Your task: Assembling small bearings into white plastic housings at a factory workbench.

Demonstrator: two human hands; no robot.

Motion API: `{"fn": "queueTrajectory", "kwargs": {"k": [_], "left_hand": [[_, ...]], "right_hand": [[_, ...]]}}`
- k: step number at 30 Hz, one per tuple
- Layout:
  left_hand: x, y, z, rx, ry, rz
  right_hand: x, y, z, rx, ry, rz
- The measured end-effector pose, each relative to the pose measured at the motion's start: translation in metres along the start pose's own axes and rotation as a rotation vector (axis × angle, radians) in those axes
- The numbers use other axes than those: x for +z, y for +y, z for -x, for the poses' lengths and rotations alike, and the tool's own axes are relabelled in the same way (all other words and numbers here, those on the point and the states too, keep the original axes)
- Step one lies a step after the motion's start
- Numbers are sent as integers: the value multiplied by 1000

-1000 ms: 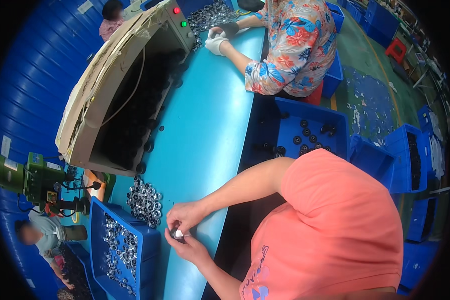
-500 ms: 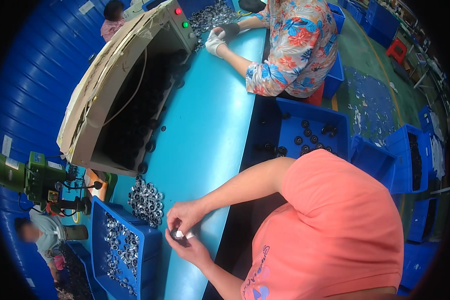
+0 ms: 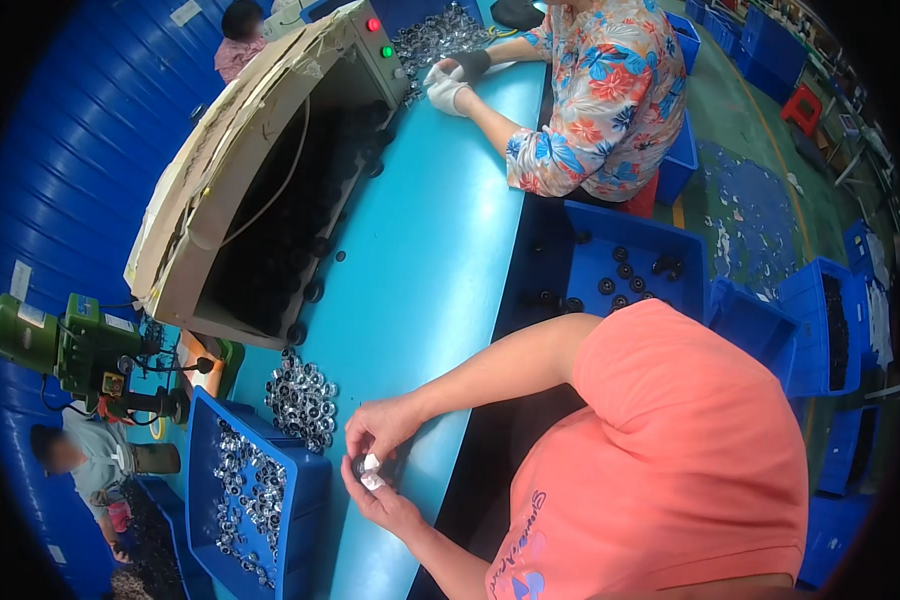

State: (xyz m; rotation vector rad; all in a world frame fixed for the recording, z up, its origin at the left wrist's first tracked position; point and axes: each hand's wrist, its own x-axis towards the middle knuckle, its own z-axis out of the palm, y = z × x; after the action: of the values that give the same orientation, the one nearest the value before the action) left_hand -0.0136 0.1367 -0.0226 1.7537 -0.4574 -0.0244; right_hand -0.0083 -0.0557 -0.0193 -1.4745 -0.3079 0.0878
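My right hand (image 3: 382,424) and my left hand (image 3: 390,508) meet over the near part of the turquoise worktop (image 3: 420,250). Between their fingertips is a small dark round part (image 3: 359,467), mostly covered by the fingers. White wrapping (image 3: 372,464) shows on digits beside it; which hand each piece belongs to is unclear. Both hands are closed in a pinch. Just beyond them lies a heap of shiny metal-and-black round parts (image 3: 302,402). Next to my left hand stands a blue bin (image 3: 305,500) holding many similar shiny parts.
A box-shaped machine (image 3: 185,235) with black parts in its opening stands along the worktop, beside a green drill-like machine (image 3: 90,345). A co-worker in a flowered shirt (image 3: 600,110) works farther along. Blue crates (image 3: 660,225) with black wheel-like parts stand beside me.
The whole view has shifted slightly. My fingers have moved around the dark round part, which shows less of its face now. Both hands still hold it over the worktop.
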Motion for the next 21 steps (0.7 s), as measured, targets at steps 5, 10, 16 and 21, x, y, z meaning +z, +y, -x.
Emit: {"fn": "queueTrajectory", "kwargs": {"k": [5,10,16,21], "left_hand": [[0,2,1,2,6,-7],[0,11,2,-69,6,17],[3,6,2,-45,3,86],[1,-5,0,44,13,35]], "right_hand": [[0,-3,2,15,-8,-12],[-3,-10,1,90,-59,-39],[-4,-8,1,85,-61,-32],[-3,-6,0,68,-59,-4]]}}
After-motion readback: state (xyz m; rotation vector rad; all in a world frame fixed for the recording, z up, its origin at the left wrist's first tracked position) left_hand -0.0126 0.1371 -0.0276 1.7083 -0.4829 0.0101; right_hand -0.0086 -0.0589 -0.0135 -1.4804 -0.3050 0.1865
